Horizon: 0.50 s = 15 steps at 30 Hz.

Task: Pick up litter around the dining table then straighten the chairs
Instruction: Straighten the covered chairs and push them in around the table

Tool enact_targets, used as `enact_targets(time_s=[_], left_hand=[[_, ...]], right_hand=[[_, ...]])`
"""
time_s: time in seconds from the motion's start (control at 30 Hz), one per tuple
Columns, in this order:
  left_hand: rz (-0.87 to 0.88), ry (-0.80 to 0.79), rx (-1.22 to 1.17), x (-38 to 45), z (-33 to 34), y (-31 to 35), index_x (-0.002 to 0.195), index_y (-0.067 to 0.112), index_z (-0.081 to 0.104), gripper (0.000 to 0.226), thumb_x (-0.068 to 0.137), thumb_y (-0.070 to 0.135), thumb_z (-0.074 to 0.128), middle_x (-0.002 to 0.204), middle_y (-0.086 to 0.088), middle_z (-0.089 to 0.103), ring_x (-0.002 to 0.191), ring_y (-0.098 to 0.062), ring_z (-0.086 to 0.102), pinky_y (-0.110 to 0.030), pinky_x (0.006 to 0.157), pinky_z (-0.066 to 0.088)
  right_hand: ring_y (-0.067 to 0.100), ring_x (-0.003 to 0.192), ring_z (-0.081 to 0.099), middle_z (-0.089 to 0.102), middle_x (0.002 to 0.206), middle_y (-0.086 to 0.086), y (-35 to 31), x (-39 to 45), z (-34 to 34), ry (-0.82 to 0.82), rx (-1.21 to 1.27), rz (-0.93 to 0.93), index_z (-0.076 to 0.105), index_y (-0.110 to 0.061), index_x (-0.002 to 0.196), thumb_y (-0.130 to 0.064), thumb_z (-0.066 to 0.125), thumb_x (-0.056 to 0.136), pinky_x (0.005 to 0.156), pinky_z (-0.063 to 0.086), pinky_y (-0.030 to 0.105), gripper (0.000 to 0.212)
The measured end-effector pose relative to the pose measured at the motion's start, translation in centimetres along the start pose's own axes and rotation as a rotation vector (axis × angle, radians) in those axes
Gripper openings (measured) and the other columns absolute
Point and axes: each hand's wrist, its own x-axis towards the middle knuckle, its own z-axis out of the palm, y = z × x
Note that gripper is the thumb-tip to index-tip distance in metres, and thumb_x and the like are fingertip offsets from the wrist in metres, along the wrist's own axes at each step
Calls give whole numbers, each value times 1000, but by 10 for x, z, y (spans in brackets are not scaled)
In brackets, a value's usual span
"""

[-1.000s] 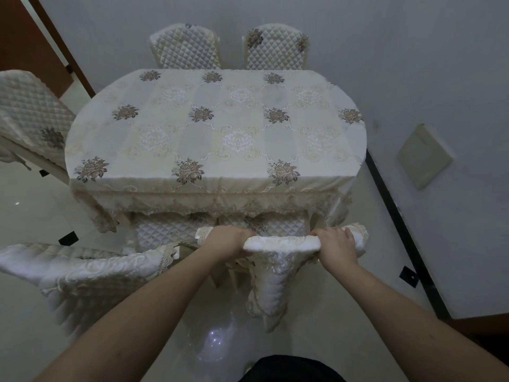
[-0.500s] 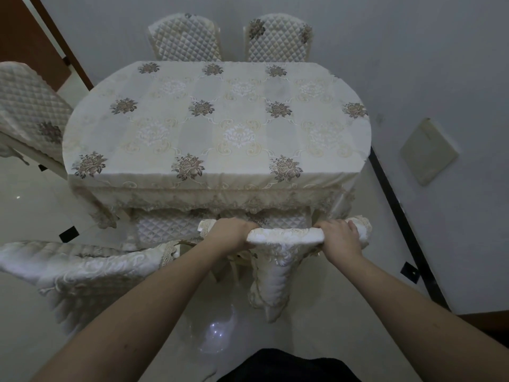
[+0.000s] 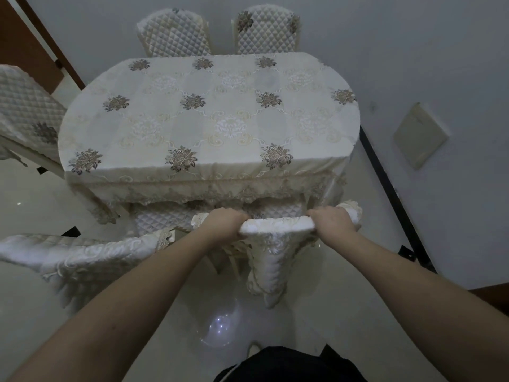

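A chair with a cream embroidered cover (image 3: 275, 230) stands at the near side of the dining table (image 3: 209, 119), its quilted seat tucked under the lace edge of the tablecloth. My left hand (image 3: 224, 223) grips the left part of the chair's top rail. My right hand (image 3: 334, 220) grips the right part of the same rail. A second covered chair (image 3: 82, 255) stands to the left of it, turned at an angle and apart from the table. I see no litter on the floor.
Two quilted chairs (image 3: 175, 34) (image 3: 265, 30) stand at the table's far side against the wall. Another chair (image 3: 26, 111) is at the left end. A wall with a black skirting strip (image 3: 394, 199) runs close on the right. The floor is glossy white tile.
The chair in my hands has slid forward toward the table, with its seat further under the tablecloth. Both hands have kept their grip on the top rail.
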Motion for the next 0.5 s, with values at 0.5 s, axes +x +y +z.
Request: enact_targets(time_s=[0.5], left_hand=[[0,-154,-2,-25,0,15,122,27,52,44,81,41,63,110,-1,65,99,-25,61,-30,67,40]], right_hand=[[22,110,52,60,116,-1,-11,-39,9,23,65,18,54,-27,116,-15,51,89,91,35,36,30]])
